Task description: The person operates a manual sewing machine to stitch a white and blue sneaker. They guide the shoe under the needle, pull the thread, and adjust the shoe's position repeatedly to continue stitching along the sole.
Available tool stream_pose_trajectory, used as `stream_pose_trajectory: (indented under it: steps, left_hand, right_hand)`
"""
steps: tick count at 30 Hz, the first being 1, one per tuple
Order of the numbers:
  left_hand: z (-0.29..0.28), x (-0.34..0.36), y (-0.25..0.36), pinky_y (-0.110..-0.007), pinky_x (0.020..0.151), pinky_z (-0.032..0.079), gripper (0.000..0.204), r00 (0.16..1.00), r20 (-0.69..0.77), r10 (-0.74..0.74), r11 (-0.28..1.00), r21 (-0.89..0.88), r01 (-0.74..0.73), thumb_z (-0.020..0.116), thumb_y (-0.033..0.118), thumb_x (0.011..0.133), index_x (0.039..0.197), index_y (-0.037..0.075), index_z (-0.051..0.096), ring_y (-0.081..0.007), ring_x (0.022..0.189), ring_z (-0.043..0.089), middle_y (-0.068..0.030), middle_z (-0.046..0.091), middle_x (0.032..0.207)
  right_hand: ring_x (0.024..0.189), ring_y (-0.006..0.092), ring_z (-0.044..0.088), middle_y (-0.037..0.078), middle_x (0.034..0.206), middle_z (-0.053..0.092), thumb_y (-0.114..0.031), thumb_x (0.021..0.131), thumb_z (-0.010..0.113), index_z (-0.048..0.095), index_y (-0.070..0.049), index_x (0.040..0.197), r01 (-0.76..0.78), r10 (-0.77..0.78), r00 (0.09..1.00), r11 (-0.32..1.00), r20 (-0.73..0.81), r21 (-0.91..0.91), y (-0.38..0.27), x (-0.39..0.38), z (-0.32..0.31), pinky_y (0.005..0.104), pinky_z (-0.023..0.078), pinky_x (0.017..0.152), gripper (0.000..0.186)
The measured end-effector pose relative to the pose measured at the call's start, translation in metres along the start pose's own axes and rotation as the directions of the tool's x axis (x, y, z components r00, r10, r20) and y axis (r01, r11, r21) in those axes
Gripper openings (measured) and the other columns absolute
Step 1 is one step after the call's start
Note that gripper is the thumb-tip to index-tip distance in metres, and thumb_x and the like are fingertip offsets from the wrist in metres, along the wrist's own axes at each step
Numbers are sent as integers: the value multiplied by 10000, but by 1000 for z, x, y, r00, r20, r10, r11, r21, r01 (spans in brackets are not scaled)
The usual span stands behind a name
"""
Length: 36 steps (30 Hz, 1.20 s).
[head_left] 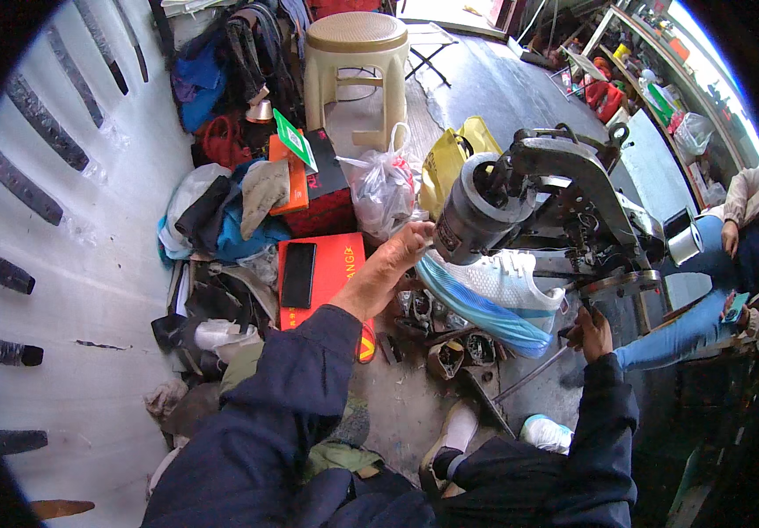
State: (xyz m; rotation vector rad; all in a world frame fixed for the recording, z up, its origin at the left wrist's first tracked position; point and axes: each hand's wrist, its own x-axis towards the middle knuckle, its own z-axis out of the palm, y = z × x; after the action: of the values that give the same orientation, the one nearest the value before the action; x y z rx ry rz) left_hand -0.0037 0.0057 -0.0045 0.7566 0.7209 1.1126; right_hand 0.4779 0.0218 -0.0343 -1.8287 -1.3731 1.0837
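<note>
Left hand [388, 269] by slanted sneaker [496, 295], toe leftward.

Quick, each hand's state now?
Left hand: beside dark-grey metal cylinder and blue-and-white sneaker; grip unclear.
Right hand: partly curled below black metal machine; grip unclear.

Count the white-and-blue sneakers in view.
2: the first sneaker by the left hand, at the dark machine; the second sneaker lower down, beside the right sleeve. Others may be hidden.

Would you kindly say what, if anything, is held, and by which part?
The left hand is beside the raised sneaker's toe; whether it or the right hand grips anything is unclear.
</note>
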Motion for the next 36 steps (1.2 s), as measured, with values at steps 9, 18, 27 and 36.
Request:
stream_pose_trajectory:
  steps: [9,18,27,36]
  left_hand:
    - [1,-6,2,-339,1145,355,811,989,83,124,987,95,-132,738,597,919,1495,102,454,-155,1322,475,-18,523,1402]
    - [-5,-7,11,-331,1138,372,1005,991,108,84,984,147,-100,783,662,834,1565,94,392,-169,1340,482,-51,520,1444]
    - [9,-4,10,-392,1110,394,1048,983,65,170,850,495,-180,803,734,760,1462,34,462,-248,1341,478,-124,511,1458]
    - [16,-4,-3,-455,1254,252,1235,910,21,415,586,758,-285,852,727,673,1498,-81,413,-453,1542,274,-349,309,1602]
  right_hand:
    - [625,161,600,50,746,630,-335,1041,627,642,-2,996,142,-139,985,990,-98,14,-49,-23,-14,315,467,570,336]
    - [629,125,528,22,757,562,-307,1076,570,622,-56,1039,392,-593,683,791,-427,-470,9,41,-100,292,423,571,259]
    - [640,198,639,114,829,652,-349,1036,614,644,13,1175,-127,124,991,991,-55,-41,17,8,-7,358,505,575,389]
    - [722,132,619,41,851,667,-291,1039,645,663,-9,1049,129,-128,989,992,-76,3,-53,-23,-15,316,501,591,282]
